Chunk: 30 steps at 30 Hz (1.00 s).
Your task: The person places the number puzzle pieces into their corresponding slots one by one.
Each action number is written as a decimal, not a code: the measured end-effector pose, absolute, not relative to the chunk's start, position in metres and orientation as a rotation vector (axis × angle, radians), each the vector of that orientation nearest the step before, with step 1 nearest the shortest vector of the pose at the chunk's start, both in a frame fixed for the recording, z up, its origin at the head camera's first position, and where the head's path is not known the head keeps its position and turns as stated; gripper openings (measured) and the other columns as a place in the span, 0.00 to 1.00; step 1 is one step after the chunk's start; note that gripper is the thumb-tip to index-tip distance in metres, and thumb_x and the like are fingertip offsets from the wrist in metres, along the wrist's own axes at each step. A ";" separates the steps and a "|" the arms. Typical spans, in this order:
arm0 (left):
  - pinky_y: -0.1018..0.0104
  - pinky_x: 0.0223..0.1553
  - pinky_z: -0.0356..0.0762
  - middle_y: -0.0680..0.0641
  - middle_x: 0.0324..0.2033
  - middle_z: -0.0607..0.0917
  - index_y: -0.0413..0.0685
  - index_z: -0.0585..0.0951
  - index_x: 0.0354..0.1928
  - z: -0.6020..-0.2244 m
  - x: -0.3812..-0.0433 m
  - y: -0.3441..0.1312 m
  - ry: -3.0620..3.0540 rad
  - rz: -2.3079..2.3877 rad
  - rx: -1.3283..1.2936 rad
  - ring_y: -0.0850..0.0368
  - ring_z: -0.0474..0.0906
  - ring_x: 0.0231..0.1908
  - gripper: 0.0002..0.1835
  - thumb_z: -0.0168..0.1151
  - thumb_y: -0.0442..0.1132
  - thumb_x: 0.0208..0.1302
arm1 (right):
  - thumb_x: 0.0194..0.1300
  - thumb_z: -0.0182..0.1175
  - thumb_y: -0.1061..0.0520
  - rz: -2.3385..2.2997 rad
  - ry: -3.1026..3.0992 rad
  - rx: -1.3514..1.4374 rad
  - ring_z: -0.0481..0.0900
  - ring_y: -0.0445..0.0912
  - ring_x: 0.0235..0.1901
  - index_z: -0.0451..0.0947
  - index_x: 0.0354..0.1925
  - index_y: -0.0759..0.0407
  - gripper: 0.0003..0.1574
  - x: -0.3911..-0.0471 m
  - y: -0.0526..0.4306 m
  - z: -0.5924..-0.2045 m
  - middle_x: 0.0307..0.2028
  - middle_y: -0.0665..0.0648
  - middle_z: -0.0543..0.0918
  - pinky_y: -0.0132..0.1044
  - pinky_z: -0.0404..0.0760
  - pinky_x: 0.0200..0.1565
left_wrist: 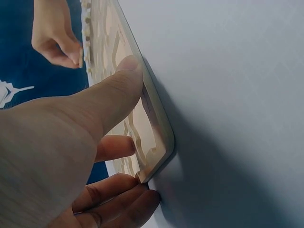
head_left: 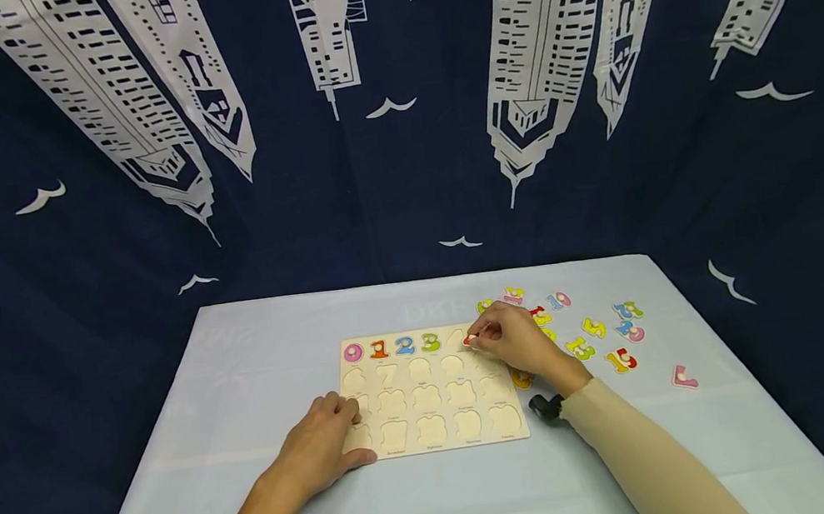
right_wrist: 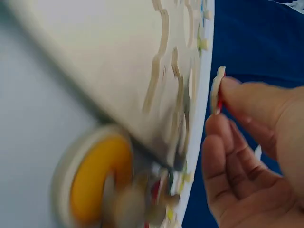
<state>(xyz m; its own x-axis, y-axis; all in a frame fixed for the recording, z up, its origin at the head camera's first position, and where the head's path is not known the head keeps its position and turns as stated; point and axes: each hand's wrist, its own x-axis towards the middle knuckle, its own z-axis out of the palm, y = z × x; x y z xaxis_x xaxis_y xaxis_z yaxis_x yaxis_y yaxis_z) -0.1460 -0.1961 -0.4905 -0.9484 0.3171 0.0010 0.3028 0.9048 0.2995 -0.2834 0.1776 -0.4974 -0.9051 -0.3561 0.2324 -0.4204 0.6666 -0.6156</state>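
Observation:
A wooden number puzzle board [head_left: 369, 383] lies on the white table, with a pink 0 [head_left: 353, 353], red 1 [head_left: 379, 349], blue 2 [head_left: 405, 346] and green 3 [head_left: 430, 342] in its top row. Over that row's right part, my right hand [head_left: 519, 342] pinches a small red number piece [right_wrist: 217, 90] between thumb and fingertips. The right wrist view shows this piece edge-on, above the board, its number hidden. My left hand [head_left: 318, 438] rests at the board's near left corner; its thumb [left_wrist: 126, 78] lies on the front edge, other fingers at the left edge.
Loose number pieces, among them a green one [head_left: 580, 348], are scattered to the board's right. An orange piece [head_left: 521, 378] lies against the right edge, and a pink 7 [head_left: 684, 377] farther right. Behind the table hangs a dark blue cloth [head_left: 375, 194] with white building prints.

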 end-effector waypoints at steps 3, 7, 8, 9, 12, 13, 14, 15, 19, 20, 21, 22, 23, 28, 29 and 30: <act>0.51 0.49 0.87 0.49 0.48 0.84 0.46 0.87 0.58 -0.491 -0.146 -0.195 3.016 0.463 0.497 0.55 0.76 0.49 0.34 0.92 0.57 0.60 | 0.75 0.81 0.59 1.058 -2.812 0.615 0.83 0.44 0.39 0.96 0.43 0.58 0.03 -0.292 0.167 -0.503 0.41 0.56 0.91 0.32 0.83 0.43; 0.51 0.49 0.87 0.49 0.48 0.84 0.45 0.88 0.60 -0.492 -0.147 -0.194 3.012 0.456 0.500 0.55 0.76 0.49 0.35 0.92 0.57 0.60 | 0.76 0.79 0.59 1.062 -2.859 0.559 0.82 0.45 0.39 0.96 0.42 0.58 0.03 -0.298 0.156 -0.508 0.40 0.56 0.91 0.33 0.80 0.43; 0.51 0.49 0.87 0.49 0.48 0.84 0.45 0.88 0.60 -0.492 -0.147 -0.194 3.011 0.455 0.499 0.55 0.76 0.49 0.35 0.92 0.57 0.60 | 0.76 0.79 0.60 1.062 -2.864 0.550 0.81 0.45 0.39 0.96 0.42 0.57 0.02 -0.299 0.154 -0.508 0.40 0.56 0.91 0.33 0.80 0.43; 0.51 0.49 0.87 0.49 0.48 0.84 0.45 0.88 0.60 -0.491 -0.147 -0.194 3.012 0.454 0.498 0.55 0.76 0.49 0.35 0.92 0.57 0.60 | 0.77 0.78 0.60 1.062 -2.866 0.544 0.81 0.45 0.39 0.96 0.42 0.57 0.02 -0.300 0.152 -0.509 0.40 0.56 0.90 0.34 0.80 0.43; 0.52 0.49 0.87 0.49 0.47 0.83 0.46 0.87 0.59 -0.490 -0.147 -0.193 3.012 0.452 0.492 0.55 0.75 0.48 0.34 0.92 0.57 0.60 | 0.77 0.78 0.60 1.057 -2.864 0.534 0.80 0.45 0.39 0.96 0.43 0.58 0.02 -0.302 0.146 -0.509 0.41 0.58 0.89 0.34 0.80 0.44; 0.52 0.48 0.86 0.49 0.47 0.83 0.46 0.87 0.58 -0.490 -0.147 -0.193 3.012 0.452 0.488 0.56 0.75 0.48 0.33 0.92 0.57 0.60 | 0.77 0.78 0.61 1.060 -2.864 0.531 0.80 0.45 0.40 0.97 0.43 0.58 0.02 -0.302 0.145 -0.508 0.42 0.58 0.89 0.35 0.80 0.44; 0.52 0.48 0.86 0.50 0.47 0.83 0.47 0.87 0.57 -0.489 -0.147 -0.193 3.012 0.453 0.484 0.56 0.75 0.48 0.33 0.92 0.58 0.60 | 0.77 0.78 0.60 1.060 -2.862 0.532 0.81 0.45 0.39 0.97 0.44 0.59 0.02 -0.302 0.144 -0.508 0.42 0.58 0.89 0.35 0.81 0.45; 0.52 0.47 0.86 0.50 0.47 0.83 0.47 0.87 0.57 -0.489 -0.147 -0.193 3.011 0.452 0.480 0.56 0.75 0.48 0.33 0.92 0.58 0.60 | 0.77 0.79 0.60 1.060 -2.860 0.534 0.81 0.45 0.40 0.97 0.44 0.59 0.02 -0.303 0.143 -0.507 0.42 0.58 0.89 0.34 0.81 0.45; 0.53 0.46 0.85 0.50 0.46 0.82 0.48 0.86 0.56 -0.488 -0.147 -0.193 3.008 0.445 0.465 0.56 0.74 0.47 0.32 0.91 0.58 0.60 | 0.76 0.80 0.61 1.045 -2.864 0.561 0.84 0.45 0.40 0.97 0.46 0.59 0.03 -0.304 0.141 -0.506 0.42 0.57 0.90 0.34 0.84 0.45; 0.54 0.46 0.85 0.50 0.46 0.82 0.48 0.86 0.56 -0.488 -0.146 -0.193 3.008 0.441 0.464 0.56 0.74 0.47 0.32 0.91 0.58 0.60 | 0.76 0.79 0.61 1.043 -2.864 0.574 0.85 0.45 0.40 0.97 0.46 0.59 0.03 -0.304 0.141 -0.507 0.42 0.56 0.91 0.34 0.84 0.46; 0.54 0.46 0.85 0.50 0.46 0.82 0.48 0.86 0.56 -0.488 -0.146 -0.193 3.006 0.438 0.463 0.56 0.74 0.47 0.32 0.91 0.58 0.60 | 0.76 0.79 0.62 1.044 -2.865 0.587 0.86 0.44 0.41 0.97 0.47 0.58 0.04 -0.304 0.141 -0.507 0.43 0.56 0.92 0.34 0.85 0.46; 0.54 0.46 0.85 0.50 0.46 0.82 0.48 0.86 0.56 -0.488 -0.146 -0.193 3.005 0.436 0.462 0.56 0.73 0.47 0.32 0.91 0.58 0.60 | 0.76 0.79 0.63 1.044 -2.866 0.597 0.86 0.44 0.41 0.98 0.48 0.58 0.04 -0.304 0.141 -0.508 0.43 0.55 0.92 0.35 0.86 0.47; 0.54 0.46 0.85 0.50 0.46 0.82 0.48 0.86 0.56 -0.489 -0.146 -0.193 3.005 0.434 0.463 0.56 0.73 0.47 0.32 0.91 0.58 0.60 | 0.76 0.78 0.63 1.047 -2.867 0.604 0.87 0.44 0.42 0.98 0.48 0.58 0.05 -0.304 0.141 -0.508 0.44 0.55 0.93 0.35 0.86 0.47; 0.54 0.47 0.85 0.50 0.46 0.82 0.48 0.86 0.56 -0.489 -0.146 -0.193 3.005 0.436 0.470 0.56 0.73 0.47 0.32 0.91 0.58 0.61 | 0.77 0.77 0.63 1.043 -2.864 0.604 0.86 0.45 0.42 0.98 0.49 0.58 0.06 -0.304 0.141 -0.509 0.44 0.56 0.93 0.37 0.86 0.48; 0.54 0.47 0.85 0.50 0.46 0.82 0.48 0.86 0.56 -0.489 -0.146 -0.193 3.006 0.435 0.471 0.56 0.73 0.47 0.32 0.91 0.58 0.61 | 0.77 0.77 0.63 1.039 -2.866 0.603 0.86 0.45 0.41 0.98 0.49 0.58 0.06 -0.304 0.141 -0.509 0.44 0.56 0.93 0.37 0.86 0.48; 0.53 0.48 0.85 0.50 0.46 0.82 0.48 0.86 0.56 -0.489 -0.146 -0.193 3.005 0.436 0.473 0.56 0.74 0.47 0.32 0.91 0.58 0.61 | 0.77 0.78 0.63 1.031 -2.872 0.603 0.86 0.45 0.41 0.98 0.49 0.58 0.06 -0.304 0.142 -0.509 0.45 0.56 0.92 0.37 0.86 0.48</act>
<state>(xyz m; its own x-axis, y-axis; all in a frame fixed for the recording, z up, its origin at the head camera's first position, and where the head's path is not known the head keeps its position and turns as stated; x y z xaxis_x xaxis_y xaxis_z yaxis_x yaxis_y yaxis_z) -0.1462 -0.1932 -0.4894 -0.9504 0.3101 -0.0236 0.2907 0.9126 0.2875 -0.3040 0.1418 -0.5091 -0.9244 -0.3477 0.1569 -0.3681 0.7051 -0.6061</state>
